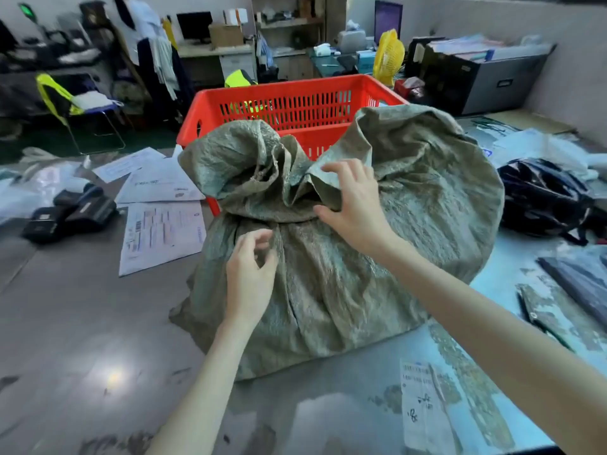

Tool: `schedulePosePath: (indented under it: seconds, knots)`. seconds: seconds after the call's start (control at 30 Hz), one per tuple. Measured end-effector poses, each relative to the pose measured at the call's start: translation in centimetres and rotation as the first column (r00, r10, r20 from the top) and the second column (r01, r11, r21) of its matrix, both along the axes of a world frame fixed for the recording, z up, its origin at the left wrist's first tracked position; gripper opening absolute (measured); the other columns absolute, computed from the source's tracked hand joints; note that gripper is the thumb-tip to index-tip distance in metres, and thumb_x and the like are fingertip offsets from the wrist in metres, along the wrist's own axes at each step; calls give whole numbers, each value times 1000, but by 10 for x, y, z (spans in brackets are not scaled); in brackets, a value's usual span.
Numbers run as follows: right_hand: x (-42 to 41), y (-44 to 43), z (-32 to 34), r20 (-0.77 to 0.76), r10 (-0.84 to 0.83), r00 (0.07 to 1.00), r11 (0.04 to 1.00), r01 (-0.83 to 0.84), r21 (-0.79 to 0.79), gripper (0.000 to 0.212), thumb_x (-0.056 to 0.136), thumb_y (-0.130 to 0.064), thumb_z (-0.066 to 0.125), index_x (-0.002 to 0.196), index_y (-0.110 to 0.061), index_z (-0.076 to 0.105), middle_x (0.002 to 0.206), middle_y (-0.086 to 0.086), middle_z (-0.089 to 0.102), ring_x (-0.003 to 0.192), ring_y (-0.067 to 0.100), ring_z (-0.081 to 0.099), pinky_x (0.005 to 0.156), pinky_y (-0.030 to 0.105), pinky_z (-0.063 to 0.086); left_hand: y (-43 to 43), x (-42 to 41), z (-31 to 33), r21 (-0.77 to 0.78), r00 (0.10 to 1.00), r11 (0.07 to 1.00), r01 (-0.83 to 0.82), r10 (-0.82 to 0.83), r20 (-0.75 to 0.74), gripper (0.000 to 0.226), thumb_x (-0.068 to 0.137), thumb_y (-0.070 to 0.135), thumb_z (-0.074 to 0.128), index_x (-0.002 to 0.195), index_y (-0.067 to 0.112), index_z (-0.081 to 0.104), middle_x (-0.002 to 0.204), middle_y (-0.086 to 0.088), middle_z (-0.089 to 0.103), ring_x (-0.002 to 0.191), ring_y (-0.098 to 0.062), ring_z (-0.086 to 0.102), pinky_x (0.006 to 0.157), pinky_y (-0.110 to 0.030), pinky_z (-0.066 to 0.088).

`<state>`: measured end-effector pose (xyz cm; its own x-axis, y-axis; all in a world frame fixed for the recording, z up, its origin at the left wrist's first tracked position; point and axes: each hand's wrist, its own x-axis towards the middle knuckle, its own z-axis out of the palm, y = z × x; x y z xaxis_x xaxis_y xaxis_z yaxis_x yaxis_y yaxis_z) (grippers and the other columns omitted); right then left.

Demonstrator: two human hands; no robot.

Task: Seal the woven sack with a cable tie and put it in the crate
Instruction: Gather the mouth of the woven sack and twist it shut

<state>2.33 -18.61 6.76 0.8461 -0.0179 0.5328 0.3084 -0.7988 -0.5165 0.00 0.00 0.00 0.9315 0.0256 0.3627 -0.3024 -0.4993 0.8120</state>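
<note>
A bulky grey-green woven sack (410, 231) stands on the floor in front of me, its neck gathered at about (276, 211) with the loose top cloth flopping above it. Right behind it sits a red slotted plastic crate (295, 103). My right hand (353, 205) rests on the folded top cloth at the neck, fingers spread, thumb against the fabric. My left hand (251, 277) hovers at the sack's front just under the neck, fingers curled loosely with nothing visible in them. No cable tie is visible.
Printed sheets (161, 238) and black devices (70, 215) lie on the floor to the left. A black plastic bag (542, 198) sits right, a paper slip (423, 408) near my right arm. A chair (82, 106), desks and a yellow fan (389, 55) stand behind.
</note>
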Motion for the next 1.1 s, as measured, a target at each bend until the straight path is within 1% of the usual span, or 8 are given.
schedulePosePath:
  seconds: [0.13,0.23,0.33,0.47,0.6,0.77,0.9,1.1]
  knots:
    - [37,25,8,-10,-19,1000,927,14,-375,66,73,-20,68,132,-11,42,136,10,44,127,32,36,101,42,30,3,2,1,-26,997,1000,-12,10,-81,27,93,5,61,118,15,62,115,0,64,104,-6,59,89,-15,44]
    - [58,25,2,-50,-133,990,848,88,-522,61,72,-13,62,129,-12,41,125,9,52,116,33,44,97,42,30,2,3,0,-48,994,999,-2,-4,-110,28,93,7,61,119,17,62,118,3,65,108,-6,60,94,-21,45]
    - [64,17,-3,-71,-140,988,879,91,-469,37,76,-6,54,112,-6,45,104,12,61,101,34,54,84,41,32,4,3,-1,-66,989,998,-5,-5,-151,29,94,9,59,122,17,62,120,3,65,110,-5,59,92,-18,44]
    - [52,-2,-13,-129,7,992,990,-25,-139,18,79,-9,52,96,-5,57,92,16,62,93,37,57,75,42,42,1,3,3,-188,970,982,-3,-42,-238,27,96,11,57,122,16,61,121,4,65,103,7,59,78,1,40]
    - [24,-26,-19,-61,69,996,998,-69,-10,17,73,-14,43,68,0,52,65,9,51,70,33,53,63,44,43,-6,1,14,-385,945,922,38,-159,-287,25,99,18,52,123,22,58,122,5,66,108,0,63,99,-26,48]
    - [-11,-54,-21,-67,75,995,993,-80,-82,22,70,-10,42,54,-19,29,53,-5,35,55,24,40,53,46,41,-19,-6,37,-754,860,656,-32,-366,-355,36,99,32,46,129,14,55,123,-11,68,107,-26,69,91,-43,53]
    - [-46,-73,-21,-114,55,992,970,-81,-231,25,68,-12,42,53,-25,25,54,-9,32,53,18,36,46,32,31,-20,-19,51,-880,761,469,-67,-547,-350,66,81,54,62,133,13,56,129,-15,65,113,-36,66,89,-55,51]
    - [-85,-84,-41,-182,36,983,888,-115,-445,12,65,-21,35,53,-20,31,54,-7,31,41,27,39,48,21,20,-30,-44,71,-856,698,500,132,-660,-278,84,63,64,77,135,27,56,134,-6,64,124,-28,60,96,-61,48]
